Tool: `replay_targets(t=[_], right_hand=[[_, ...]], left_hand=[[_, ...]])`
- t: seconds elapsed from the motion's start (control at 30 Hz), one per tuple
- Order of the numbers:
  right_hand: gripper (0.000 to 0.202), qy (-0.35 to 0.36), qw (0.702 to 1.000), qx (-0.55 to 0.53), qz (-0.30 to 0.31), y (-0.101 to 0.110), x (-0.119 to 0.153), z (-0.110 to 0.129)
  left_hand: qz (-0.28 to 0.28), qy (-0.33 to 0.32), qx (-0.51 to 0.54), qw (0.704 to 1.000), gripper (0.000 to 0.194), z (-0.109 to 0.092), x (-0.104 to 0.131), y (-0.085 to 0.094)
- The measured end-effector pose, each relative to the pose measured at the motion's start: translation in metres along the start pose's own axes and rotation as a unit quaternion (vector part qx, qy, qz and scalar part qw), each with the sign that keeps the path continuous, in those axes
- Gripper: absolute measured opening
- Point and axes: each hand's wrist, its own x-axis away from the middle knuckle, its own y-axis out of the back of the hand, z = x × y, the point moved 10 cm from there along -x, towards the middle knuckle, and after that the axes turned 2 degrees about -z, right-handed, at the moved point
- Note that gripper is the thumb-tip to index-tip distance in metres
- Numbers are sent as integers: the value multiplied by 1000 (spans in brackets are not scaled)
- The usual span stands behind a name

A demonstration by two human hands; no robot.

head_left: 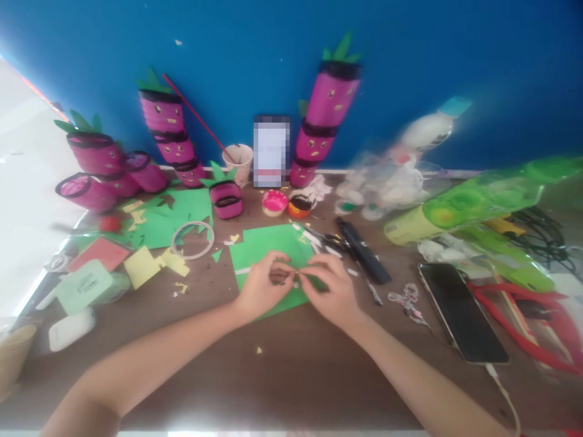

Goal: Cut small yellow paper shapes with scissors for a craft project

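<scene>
My left hand (pixel 269 280) and my right hand (pixel 331 286) meet fingertip to fingertip above a sheet of green paper (pixel 259 240). Both hands are closed in a pinch. Whatever sits between the fingertips is too small and blurred to make out. Just behind the hands, scissors (pixel 334 244) and a few white sticks or pens lie by the paper's right edge. A small purple cup with green paper leaves (pixel 226 200) stands beyond the sheet, beside a pot of pink paint (pixel 274 201) and a pot of dark paint (pixel 299 205).
Purple decorated cups are stacked at left (pixel 173 145) and right (pixel 319 121) against the blue wall. A tape ring (pixel 193 257), yellow paper (pixel 143 267) and a white case (pixel 71 329) lie leftward. Rightward are a black tool (pixel 364 252), a phone (pixel 462 312) with cable, and a green bottle (pixel 469 203).
</scene>
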Motion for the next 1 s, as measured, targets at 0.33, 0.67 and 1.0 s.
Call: replay_targets(t=[0.33, 0.67, 1.0], right_hand=[[16, 20, 1000, 5, 13, -4, 3, 1], [16, 38, 999, 7, 14, -4, 3, 4], [20, 68, 996, 52, 4, -3, 8, 9]], left_hand=[[7, -1, -1, 1000, 24, 0, 0, -1], [8, -6, -11, 1000, 24, -2, 0, -1], [0, 12, 17, 1000, 25, 0, 0, 0]])
